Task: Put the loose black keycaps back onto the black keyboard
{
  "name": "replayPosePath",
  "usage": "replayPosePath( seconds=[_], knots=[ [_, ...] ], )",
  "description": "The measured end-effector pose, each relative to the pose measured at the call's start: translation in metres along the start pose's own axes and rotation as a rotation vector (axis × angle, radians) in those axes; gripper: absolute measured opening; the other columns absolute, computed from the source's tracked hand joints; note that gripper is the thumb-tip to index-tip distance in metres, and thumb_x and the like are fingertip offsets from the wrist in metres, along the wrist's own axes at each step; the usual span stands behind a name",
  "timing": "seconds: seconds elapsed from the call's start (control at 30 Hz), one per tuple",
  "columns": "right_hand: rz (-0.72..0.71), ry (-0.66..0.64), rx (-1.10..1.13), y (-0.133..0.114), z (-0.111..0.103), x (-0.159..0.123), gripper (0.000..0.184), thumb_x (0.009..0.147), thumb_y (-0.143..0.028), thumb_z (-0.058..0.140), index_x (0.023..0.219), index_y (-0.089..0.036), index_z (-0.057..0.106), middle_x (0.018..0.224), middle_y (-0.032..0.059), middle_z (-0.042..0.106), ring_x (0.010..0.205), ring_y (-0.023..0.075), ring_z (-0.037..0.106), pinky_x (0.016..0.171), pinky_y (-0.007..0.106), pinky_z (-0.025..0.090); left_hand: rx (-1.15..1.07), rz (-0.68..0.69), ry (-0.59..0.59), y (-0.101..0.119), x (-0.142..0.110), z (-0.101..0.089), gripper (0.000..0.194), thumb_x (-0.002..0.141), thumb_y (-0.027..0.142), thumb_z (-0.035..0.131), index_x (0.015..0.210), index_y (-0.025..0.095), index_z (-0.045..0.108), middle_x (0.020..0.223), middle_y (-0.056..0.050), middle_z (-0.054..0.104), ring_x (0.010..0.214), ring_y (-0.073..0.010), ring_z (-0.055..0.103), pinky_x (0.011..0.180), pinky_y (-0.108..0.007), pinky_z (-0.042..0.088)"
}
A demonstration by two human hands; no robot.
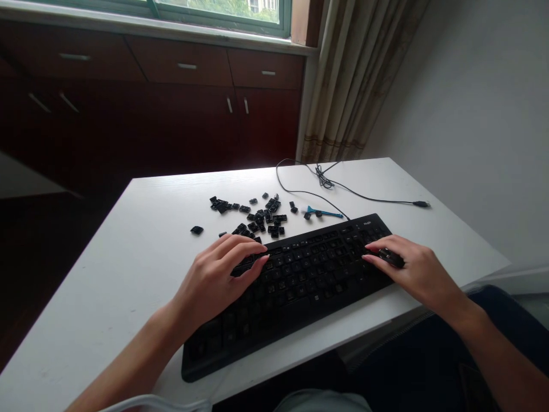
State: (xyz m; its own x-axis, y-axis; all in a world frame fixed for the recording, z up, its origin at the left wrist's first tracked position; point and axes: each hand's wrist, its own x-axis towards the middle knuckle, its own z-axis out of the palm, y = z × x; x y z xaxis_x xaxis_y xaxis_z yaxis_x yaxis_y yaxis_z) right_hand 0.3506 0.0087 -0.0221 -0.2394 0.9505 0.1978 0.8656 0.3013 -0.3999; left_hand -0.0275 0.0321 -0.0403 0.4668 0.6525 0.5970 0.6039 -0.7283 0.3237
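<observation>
Overall, a white table (107,274) carries everything, and the black keyboard (338,296) lies along its near side. The keyboard's long axis runs aslant, from near left to far right, passing under both hands. The left hand (221,266) reaches over the keyboard's far edge, left of its middle, thumb and fingertips narrowly parted with nothing visible between them. The right hand (414,266) is at the keyboard's right end, fingers pointing inward. Beyond the far edge, a black cable (295,190) loops away to a plug (421,203) out past the right end. A scatter of loose keycaps (259,218) lies just beyond the far edge, nearer the left hand, and a blue tool (326,212) sits to the right of them. Over the keyboard's right end, the right hand's narrow grip holds a small dark piece (392,258); I cannot tell exactly what it is.
</observation>
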Motion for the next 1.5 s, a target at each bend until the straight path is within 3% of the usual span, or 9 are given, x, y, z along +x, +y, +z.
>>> replayPosePath(
  seconds=[0.83,0.93,1.03,1.13,1.23,1.37,1.5],
  knots=[
    [0.063,-0.078,0.131,0.012,-0.002,0.009,0.031,0.085,-0.053,0.069,0.101,-0.027,0.075,0.104,0.0051,0.075,0.094,0.0249,0.07,0.085,0.037,0.055,0.02,0.026,-0.023,-0.004,-0.002,0.0,0.022,0.085,0.016,0.072,0.105,0.02,0.066,0.098,-0.004,0.071,0.088,-0.0173,0.067,0.078,-0.031,0.057],
    [0.113,-0.078,0.151,0.01,-0.01,0.01,0.036,0.081,-0.054,0.074,0.106,-0.028,0.074,0.095,0.0034,0.074,0.078,0.0215,0.068,0.071,0.033,0.055,0.025,0.023,-0.022,-0.004,-0.002,0.0,0.02,0.086,0.017,0.07,0.105,0.021,0.066,0.099,-0.004,0.071,0.088,-0.0174,0.067,0.077,-0.031,0.057],
    [0.22,0.053,0.346,0.0,-0.018,0.014,0.029,0.08,-0.053,0.074,0.084,-0.025,0.069,0.064,-0.0009,0.061,0.051,0.0143,0.053,0.045,0.028,0.042,0.03,0.023,-0.017,-0.005,-0.002,0.0,0.019,0.086,0.017,0.071,0.105,0.021,0.066,0.098,-0.004,0.071,0.087,-0.0172,0.067,0.076,-0.03,0.057],
    [0.209,0.266,0.777,-0.016,-0.019,0.024,0.044,0.087,-0.047,0.068,0.058,-0.023,0.045,0.05,-0.004,0.038,0.044,0.0115,0.037,0.04,0.028,0.029,0.028,0.022,-0.019,-0.006,-0.002,0.0,0.022,0.085,0.016,0.072,0.105,0.02,0.066,0.098,-0.004,0.071,0.087,-0.0168,0.067,0.077,-0.03,0.057],
    [0.123,0.345,1.106,-0.032,-0.015,0.035,0.052,0.091,-0.038,0.064,0.05,-0.022,0.035,0.045,-0.005,0.025,0.039,0.0103,0.027,0.038,0.029,0.02,0.024,0.017,-0.022,-0.006,-0.002,0.0,0.023,0.084,0.015,0.072,0.106,0.02,0.066,0.099,-0.004,0.07,0.088,-0.0167,0.066,0.077,-0.03,0.057],
    [0.048,0.327,1.213,-0.049,-0.013,0.043,0.053,0.091,-0.032,0.06,0.045,-0.022,0.034,0.04,-0.0044,0.023,0.036,0.0106,0.023,0.038,0.03,0.017,0.022,0.013,-0.007,-0.006,-0.001,-0.002,0.022,0.084,0.014,0.072,0.105,0.02,0.067,0.099,-0.004,0.07,0.087,-0.0167,0.067,0.078,-0.03,0.057],
    [-0.032,0.432,1.143,-0.054,-0.01,0.041,0.053,0.092,-0.033,0.054,0.047,-0.023,0.026,0.041,-0.0048,0.019,0.035,0.0107,0.019,0.038,0.03,0.019,0.027,0.016,-0.006,-0.005,-0.002,-0.004,0.022,0.084,0.014,0.072,0.105,0.02,0.067,0.098,-0.004,0.071,0.087,-0.0168,0.067,0.077,-0.03,0.056]
  ],
)
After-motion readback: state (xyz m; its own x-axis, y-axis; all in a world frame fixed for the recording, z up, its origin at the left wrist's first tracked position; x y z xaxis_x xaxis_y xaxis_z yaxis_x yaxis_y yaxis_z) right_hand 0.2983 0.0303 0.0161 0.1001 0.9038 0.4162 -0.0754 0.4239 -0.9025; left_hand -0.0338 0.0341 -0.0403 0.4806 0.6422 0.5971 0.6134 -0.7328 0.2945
